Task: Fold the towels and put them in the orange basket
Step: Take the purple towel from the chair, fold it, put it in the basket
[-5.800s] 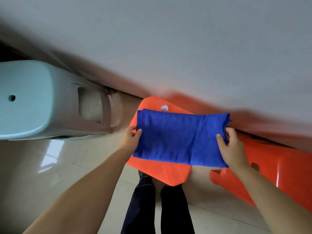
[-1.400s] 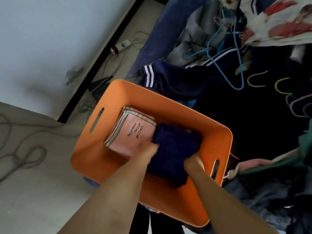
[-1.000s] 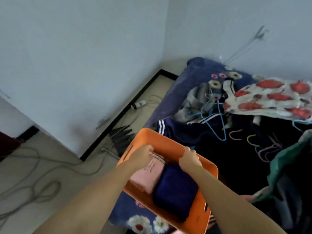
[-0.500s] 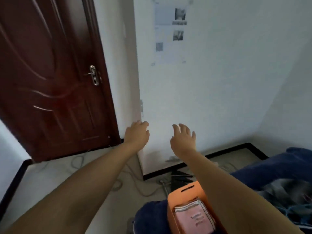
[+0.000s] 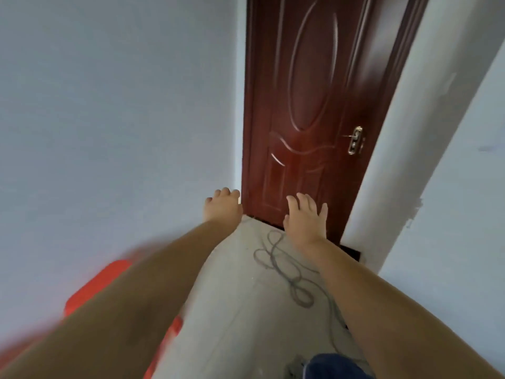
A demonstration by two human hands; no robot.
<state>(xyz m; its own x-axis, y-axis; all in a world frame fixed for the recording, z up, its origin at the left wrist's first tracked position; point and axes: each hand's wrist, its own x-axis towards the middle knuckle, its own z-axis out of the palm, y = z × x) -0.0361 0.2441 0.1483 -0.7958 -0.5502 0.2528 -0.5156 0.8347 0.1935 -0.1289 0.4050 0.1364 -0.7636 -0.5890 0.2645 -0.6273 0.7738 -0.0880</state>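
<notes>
Taking stock, item by item, from where I stand.

Left hand: empty, reached out ahead of me, fingers loosely curled and close together, gripping nothing.

Right hand: empty, palm down, fingers spread apart, touching nothing.

Towels: none in sight. No cloth hangs from either hand, and none lies on the bare floor ahead.

Orange basket: not to be found with any certainty. A blurred orange-red plastic shape shows low on my left, mostly hidden behind my left forearm; I cannot tell whether it is the basket or some other piece of plastic, and nothing of its inside shows.

Surroundings: a dark red door straight ahead with a brass handle, pale walls on either side, a loose grey cable looping over the floor towards me, and a dark blue patch at the bottom edge, likely my trouser leg.

Progress, as a judgement only: with both hands free and no towel under them, I am between towels, not mid-fold or mid-placement. How many are already in the basket cannot be counted from this view, nor whether any remain unfolded elsewhere in the room.

Outstanding, if any remain: find the next towel, fold it, lay it in the basket.
</notes>
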